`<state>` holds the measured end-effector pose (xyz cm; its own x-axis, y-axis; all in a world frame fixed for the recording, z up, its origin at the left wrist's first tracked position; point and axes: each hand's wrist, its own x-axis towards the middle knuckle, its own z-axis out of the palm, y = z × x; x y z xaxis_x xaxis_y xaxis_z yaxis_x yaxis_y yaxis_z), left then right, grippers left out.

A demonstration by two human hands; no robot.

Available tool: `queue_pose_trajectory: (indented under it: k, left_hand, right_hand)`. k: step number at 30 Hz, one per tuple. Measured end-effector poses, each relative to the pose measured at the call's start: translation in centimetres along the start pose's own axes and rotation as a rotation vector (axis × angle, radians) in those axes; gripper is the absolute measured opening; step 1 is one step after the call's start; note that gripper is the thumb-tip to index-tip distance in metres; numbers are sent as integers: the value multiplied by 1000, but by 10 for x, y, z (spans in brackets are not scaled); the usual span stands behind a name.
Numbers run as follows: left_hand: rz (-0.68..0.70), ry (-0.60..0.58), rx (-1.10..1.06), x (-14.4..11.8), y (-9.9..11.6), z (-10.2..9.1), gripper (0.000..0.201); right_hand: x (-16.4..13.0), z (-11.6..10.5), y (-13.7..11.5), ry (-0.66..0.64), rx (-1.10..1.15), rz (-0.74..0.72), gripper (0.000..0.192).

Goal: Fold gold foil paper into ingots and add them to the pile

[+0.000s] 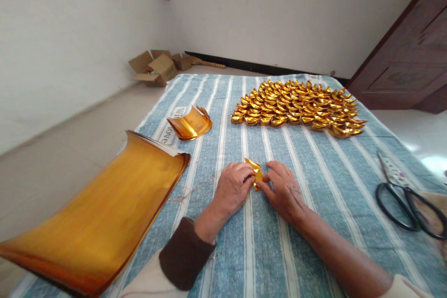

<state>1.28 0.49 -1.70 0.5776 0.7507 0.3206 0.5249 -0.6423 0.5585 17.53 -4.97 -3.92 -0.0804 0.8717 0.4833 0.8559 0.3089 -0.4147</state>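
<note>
A small piece of folded gold foil paper (pixel 257 173) is between my two hands, low over the striped cloth. My left hand (pixel 234 185) pinches its left side with thumb and fingertips. On the other side, my right hand (pixel 282 187) has its thumb and index finger at the paper's right edge, closed around it. Part of the paper is hidden behind my fingers. Beyond my hands, many folded gold paper ingots (pixel 296 107) stand packed in rows. To the left lies a small stack of curled gold paper pieces (pixel 191 123).
A large stack of gold sheets (pixel 94 209) hangs over the table's left edge. Black-handled scissors (pixel 401 195) lie at the right. The table has a blue-and-white striped cloth (pixel 314 242). Open cardboard boxes (pixel 157 70) stand on the floor by the wall.
</note>
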Motion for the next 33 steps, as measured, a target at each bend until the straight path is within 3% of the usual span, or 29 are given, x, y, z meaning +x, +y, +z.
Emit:
queue_pose_trajectory:
  k: [7,33]
  left_hand:
    - [1,15,-8,0,-1,1,7]
    - [-55,15,-18,1,1,1,12]
  right_hand:
    - [1,-3,-3,-4,-17,-106,15]
    - [2,-2,-4,-72,36,-6,11]
